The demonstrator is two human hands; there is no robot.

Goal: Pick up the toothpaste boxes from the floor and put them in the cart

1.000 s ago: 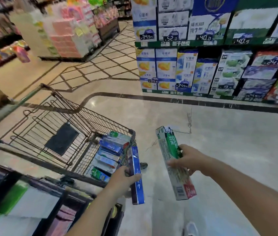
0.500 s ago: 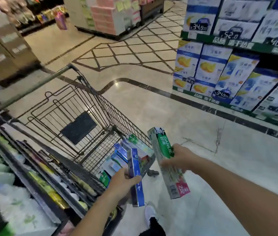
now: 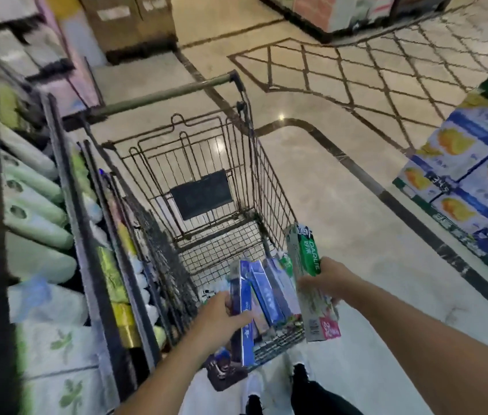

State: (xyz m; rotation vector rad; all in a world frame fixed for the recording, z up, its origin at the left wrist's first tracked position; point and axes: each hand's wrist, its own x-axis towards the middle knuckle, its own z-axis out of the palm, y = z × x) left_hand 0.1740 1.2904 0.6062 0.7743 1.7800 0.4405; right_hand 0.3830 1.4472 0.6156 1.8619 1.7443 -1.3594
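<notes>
The left hand (image 3: 221,317) gripped a blue toothpaste box (image 3: 244,313) over the near end of the cart (image 3: 254,163); the right hand (image 3: 325,280) held a green box (image 3: 307,265) at the cart's right rim. Several boxes (image 3: 269,295) lay inside. Risk: the green box sat over the rim wire, so an early release could tip it back onto the floor (image 3: 356,205). Compared with a second before, both boxes had travelled from beside the cart to above its basket

Blue box (image 3: 244,307) and green-white box (image 3: 311,283) held upright over cart (image 3: 254,163).
</notes>
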